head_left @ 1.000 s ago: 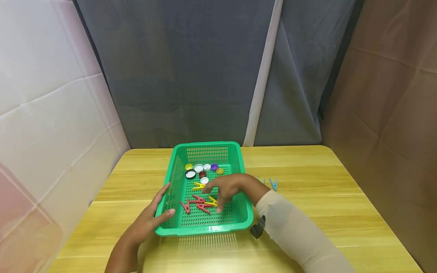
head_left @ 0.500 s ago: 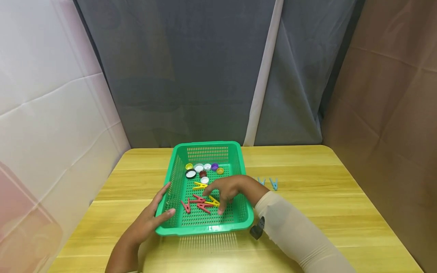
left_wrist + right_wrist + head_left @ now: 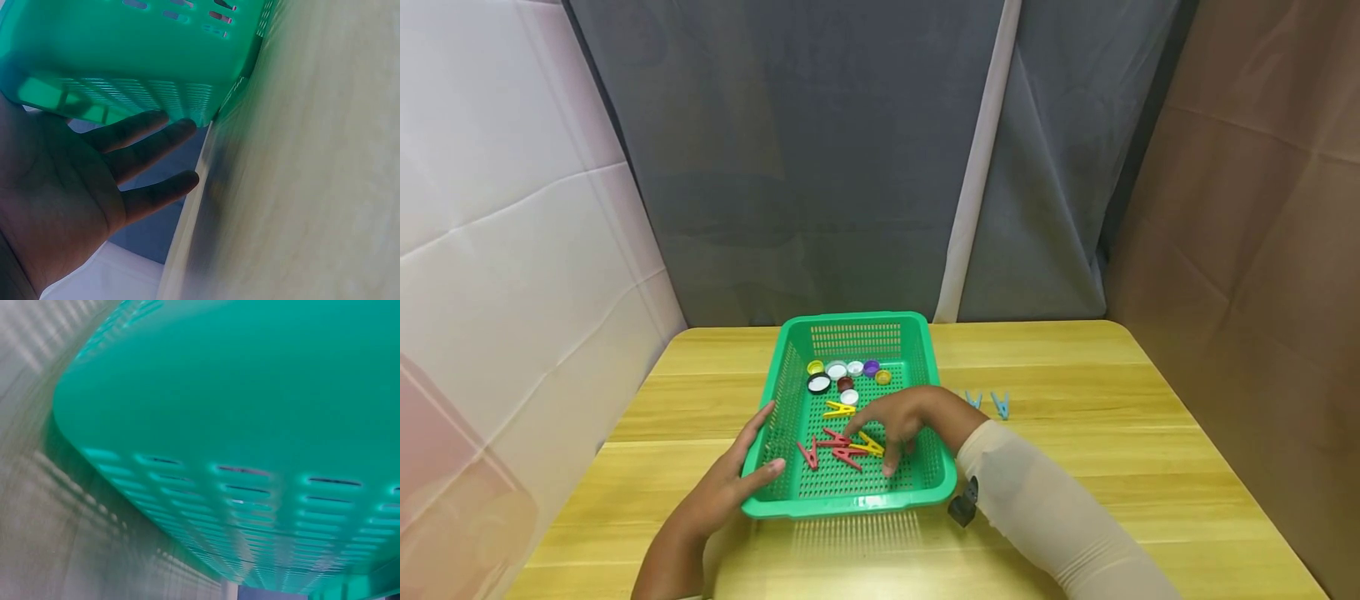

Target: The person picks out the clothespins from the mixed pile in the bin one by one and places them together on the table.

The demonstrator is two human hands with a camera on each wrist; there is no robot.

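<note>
My left hand (image 3: 730,479) rests on the left side of the green basket (image 3: 850,505), thumb over the rim and fingers along the outer wall. In the left wrist view those fingers are straight and spread. My right hand (image 3: 895,421) reaches inside with index finger and thumb pointing down, set apart on either side of a yellow clothespin (image 3: 872,447); its other fingers are largely hidden. Several red clothespins (image 3: 850,454) lie just left of it. Behind them sits another yellow clothespin (image 3: 846,409). The right wrist view has only the basket's outer wall (image 3: 250,412), not the hand.
Several bottle caps (image 3: 819,383) in white, black, purple, yellow and brown are grouped at the basket's far end. Two blue clothespins (image 3: 1001,405) lie on the wooden table (image 3: 1075,467) beyond the right forearm. Grey cloth (image 3: 850,167) hangs behind the table.
My right hand has shifted slightly toward me, its thumb lower, and more of the nearer yellow clothespin shows. The left hand and the basket stay where they were.
</note>
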